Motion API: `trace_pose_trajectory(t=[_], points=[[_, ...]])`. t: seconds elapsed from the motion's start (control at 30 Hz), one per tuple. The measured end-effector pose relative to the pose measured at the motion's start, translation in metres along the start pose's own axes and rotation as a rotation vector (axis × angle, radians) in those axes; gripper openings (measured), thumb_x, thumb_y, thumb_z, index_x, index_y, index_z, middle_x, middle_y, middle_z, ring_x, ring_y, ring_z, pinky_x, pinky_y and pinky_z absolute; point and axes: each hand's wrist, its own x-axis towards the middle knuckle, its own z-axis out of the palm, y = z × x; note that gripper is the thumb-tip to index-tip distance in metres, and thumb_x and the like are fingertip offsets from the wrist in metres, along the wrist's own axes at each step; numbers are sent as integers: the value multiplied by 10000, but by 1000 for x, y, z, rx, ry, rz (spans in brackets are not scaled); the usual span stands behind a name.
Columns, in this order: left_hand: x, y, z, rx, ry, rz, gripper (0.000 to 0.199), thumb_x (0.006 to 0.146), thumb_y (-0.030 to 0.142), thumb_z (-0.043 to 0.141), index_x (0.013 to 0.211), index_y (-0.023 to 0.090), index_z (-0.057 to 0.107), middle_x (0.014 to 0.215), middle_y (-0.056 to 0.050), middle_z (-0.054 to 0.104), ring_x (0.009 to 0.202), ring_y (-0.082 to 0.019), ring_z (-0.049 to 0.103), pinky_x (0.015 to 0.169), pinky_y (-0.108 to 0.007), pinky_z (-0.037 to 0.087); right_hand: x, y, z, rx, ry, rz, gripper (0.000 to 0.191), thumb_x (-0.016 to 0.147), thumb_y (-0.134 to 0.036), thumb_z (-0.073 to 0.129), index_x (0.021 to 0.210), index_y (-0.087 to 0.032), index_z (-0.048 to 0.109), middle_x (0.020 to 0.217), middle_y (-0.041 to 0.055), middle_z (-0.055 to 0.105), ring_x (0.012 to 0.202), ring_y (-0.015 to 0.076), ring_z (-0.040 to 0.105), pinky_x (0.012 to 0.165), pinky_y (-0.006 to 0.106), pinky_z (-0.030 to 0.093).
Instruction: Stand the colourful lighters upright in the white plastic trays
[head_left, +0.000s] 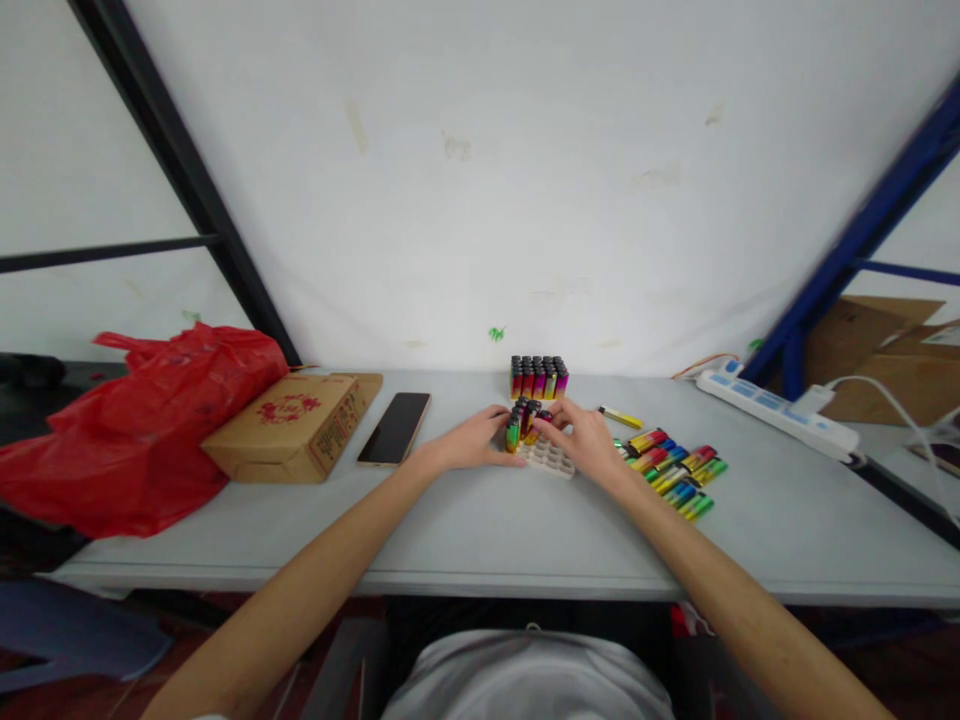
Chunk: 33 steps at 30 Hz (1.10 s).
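A white tray [551, 460] with rows of round holes lies on the table in front of me. Several colourful lighters [513, 434] with dark tops stand upright in its left and far part, while the near right holes show bare. My left hand [480, 440] grips the tray's left side, thumb along the near edge and fingers behind. Over the tray, my right hand [581, 437] pinches a lighter [541, 424] among the standing ones; the fingertips partly cover it. Beside my right wrist, loose lighters [671, 470] in many colours lie on their sides.
Behind the tray stands a block of upright lighters [538, 378]. One yellow lighter [621, 417] lies apart. Leftward are a phone [395, 430], a cardboard box [289, 430] and a red plastic bag [150, 430]. A white power strip [776, 408] sits at the right.
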Motion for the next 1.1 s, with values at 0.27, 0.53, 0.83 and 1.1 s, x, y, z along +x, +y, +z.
trace_pose_trajectory(t=[0.27, 0.53, 0.83, 1.1], points=[[1, -7, 3, -6, 8, 10, 791, 778, 650, 819, 1386, 185, 619, 1450, -146, 585, 1347, -341, 565, 1193, -420, 425, 5, 10, 7, -140, -79, -65, 288, 974, -514, 658, 946, -227, 644, 795, 45, 758, 665, 198, 679, 645, 292, 473], [0, -5, 1, -16, 13, 14, 761, 778, 620, 830, 1375, 195, 627, 1441, -138, 591, 1335, -337, 574, 1191, -439, 432, 10, 7, 14, -413, -64, -8, 279, 959, -507, 698, 890, -237, 688, 788, 59, 756, 658, 196, 656, 598, 268, 365], [0, 0, 0, -23, 4, 3, 769, 788, 616, 824, 1387, 177, 624, 1463, -152, 584, 1355, -355, 559, 1187, -451, 433, 7, 31, -56, -189, -176, -26, 460, 982, -607, 562, 883, -211, 772, 776, 55, 761, 663, 194, 630, 681, 298, 444], [0, 0, 0, -36, -3, -4, 782, 793, 640, 808, 1385, 167, 615, 1454, -152, 584, 1362, -350, 545, 1188, -433, 428, 0, 69, -88, -294, -386, 110, 199, 801, -405, 795, 884, -225, 814, 922, 85, 790, 840, 259, 710, 786, 336, 527]])
